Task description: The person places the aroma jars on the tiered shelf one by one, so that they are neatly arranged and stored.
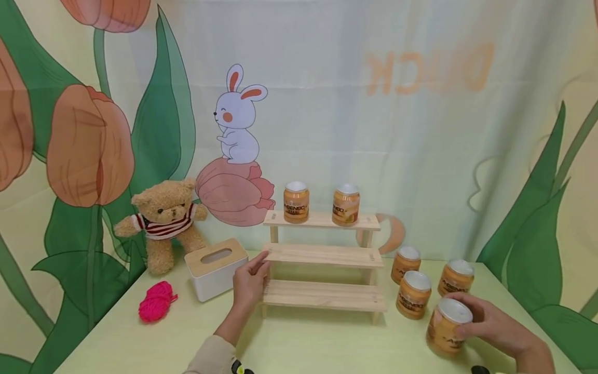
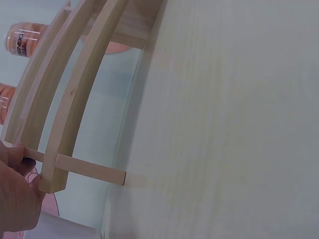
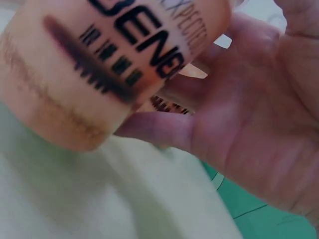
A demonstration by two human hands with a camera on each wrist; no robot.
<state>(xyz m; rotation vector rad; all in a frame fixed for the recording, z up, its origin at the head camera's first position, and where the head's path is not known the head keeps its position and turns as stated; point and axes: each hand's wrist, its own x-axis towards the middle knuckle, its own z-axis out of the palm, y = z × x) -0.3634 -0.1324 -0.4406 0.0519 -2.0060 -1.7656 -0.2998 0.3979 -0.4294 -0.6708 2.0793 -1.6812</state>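
A three-step wooden rack (image 1: 322, 254) stands mid-table. My left hand (image 1: 249, 280) grips its left end at the middle shelf; in the left wrist view the fingers (image 2: 17, 152) curl at the shelf's end beside the side strut. At the front right, my right hand (image 1: 490, 324) holds an orange jar (image 1: 446, 332) with a white lid, thumb on the near side. Up close in the right wrist view, that jar (image 3: 99, 69) is tilted, its bottom edge close over the table. Two matching jars, a left one (image 1: 296, 203) and a right one (image 1: 346, 205), sit upright on the top shelf.
Between rack and right hand are three more jars: a rear one (image 1: 405, 264), a front one (image 1: 413, 295) and a right one (image 1: 456, 278). Left of the rack are a tissue box (image 1: 217, 278), pink yarn (image 1: 156, 302) and a teddy bear (image 1: 165, 223). A printed curtain (image 1: 317, 114) hangs behind.
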